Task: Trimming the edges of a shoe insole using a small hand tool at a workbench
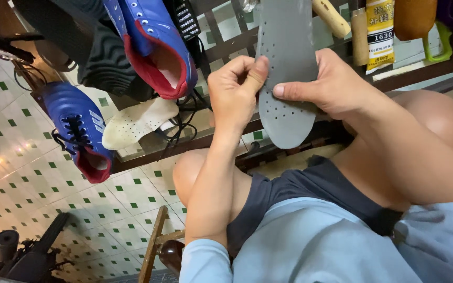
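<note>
One grey perforated insole (285, 63) is being held upright in front of the person's knees, its rounded end pointing down and its upper end running out of the top of the picture. The left hand (234, 94) is pinching the insole's left edge, its fingers (258, 73) curled closed with the thumb pressing flat on the grey face. The right hand (331, 86) is gripping the right edge, thumb lying across the front and the other fingers closing behind the insole.

Just behind the insole, a dark-framed glass desk (205, 137) is carrying the other things. Two blue football boots are showing: one boot with a red lining (155, 47) is hanging tilted above the desk, near the left hand, and a second blue boot (77, 128) is lying at the desk's left end, overhanging the tiled floor (38, 173). One cream perforated insole (137, 121) is resting on the glass between them, among loose black laces. To the right of the grey insole, one wooden tool handle (331, 17) and one yellow-labelled tube (380, 31) are standing near the top edge. Whether the open boots are holding anything inside cannot be told.
</note>
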